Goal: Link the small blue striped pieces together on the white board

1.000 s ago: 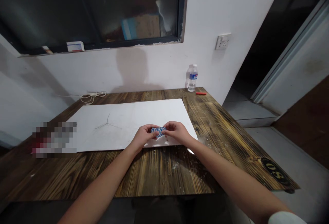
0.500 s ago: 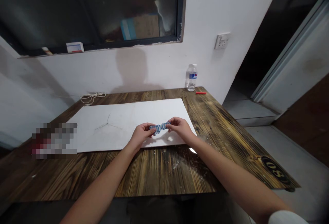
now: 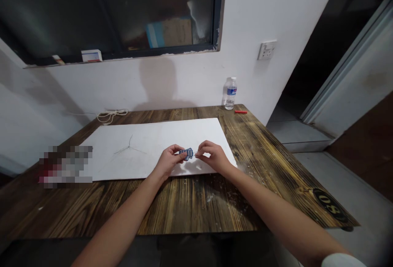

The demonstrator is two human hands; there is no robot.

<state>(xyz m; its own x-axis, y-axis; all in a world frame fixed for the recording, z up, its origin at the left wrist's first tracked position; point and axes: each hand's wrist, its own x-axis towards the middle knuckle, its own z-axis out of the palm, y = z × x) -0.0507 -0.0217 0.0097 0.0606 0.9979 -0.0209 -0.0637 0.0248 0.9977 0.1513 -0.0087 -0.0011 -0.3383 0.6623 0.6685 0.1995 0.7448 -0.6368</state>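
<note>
My left hand (image 3: 168, 161) pinches a small bunch of blue-and-white pieces (image 3: 189, 153) between thumb and fingers, over the front part of a white board (image 3: 159, 134). Just to the right, my right hand (image 3: 212, 155) has thumb and forefinger pressed together beside the bunch. Something tiny and pale shows at those fingertips, too small to name. A thin dark three-armed wire or line figure (image 3: 129, 147) lies on the left half of the board.
The board rests on a dark wooden table (image 3: 196, 205). Toward the back stand a water bottle (image 3: 231, 94) and a red stick (image 3: 241, 112), with a coiled white cable (image 3: 110, 115) at back left. A blurred patch (image 3: 67, 167) covers the left side.
The blue-and-white pieces at my right fingertips are no longer seen there; the bunch now shows only at my left hand. My right fingers have shifted slightly left.
</note>
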